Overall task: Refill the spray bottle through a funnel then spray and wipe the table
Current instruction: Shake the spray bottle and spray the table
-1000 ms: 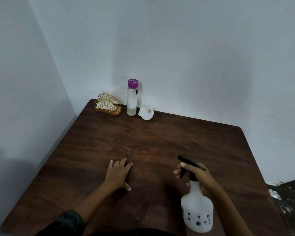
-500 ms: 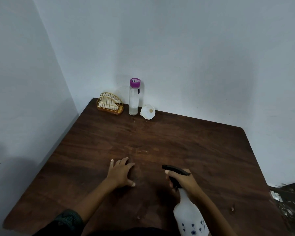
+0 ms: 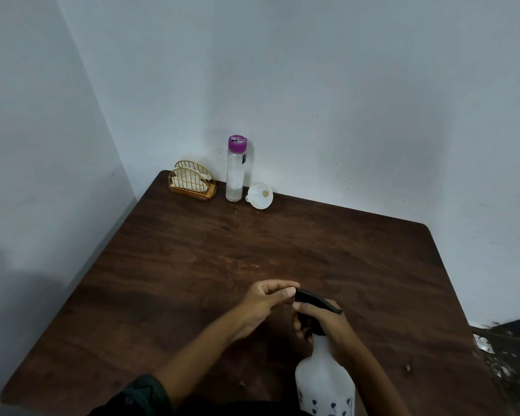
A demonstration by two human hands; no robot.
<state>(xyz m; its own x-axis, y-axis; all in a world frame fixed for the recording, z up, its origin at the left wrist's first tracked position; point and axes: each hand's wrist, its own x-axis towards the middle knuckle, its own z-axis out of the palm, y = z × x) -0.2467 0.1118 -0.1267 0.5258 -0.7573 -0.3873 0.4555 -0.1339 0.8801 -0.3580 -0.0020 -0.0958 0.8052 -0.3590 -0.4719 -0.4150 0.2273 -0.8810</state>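
Here, at the dark wooden table [image 3: 252,241] set into a corner of pale walls, you are working at the near edge. The white spray bottle [image 3: 324,376] with the blue flower print is standing there, right of centre and close against you. Your right hand [image 3: 327,328], on the bottle's right side, is gripping its neck, fingers curled tight around it. Your left hand [image 3: 267,298] is hovering just left of the top, level with it.

Well apart from both, in the far left corner, the clear water bottle [image 3: 235,175] with the purple cap is standing upright. The gold wire napkin holder [image 3: 192,184] is sitting just to its left and the small white funnel [image 3: 260,196] is lying tipped just to its right. Your left hand is the nearer of the two to all three, though nothing there is being touched.

Smallest, and deciding the coming move, is the black spray head [image 3: 317,301]. It is sitting on the bottle, its long axis slanting from the nozzle at far left to the tail at near right. The nozzle is pointing straight into your left fingers [image 3: 278,286], which are bunched together, thumb and fingertips appearing to pinch its tip. Your right hand is holding directly beneath it.

Judging from this, the refill is not yet begun. The head is likely needing to be twisted off first, the right hand steadying the neck and the left turning the top, with funnel and water bottle waiting at the far corner.
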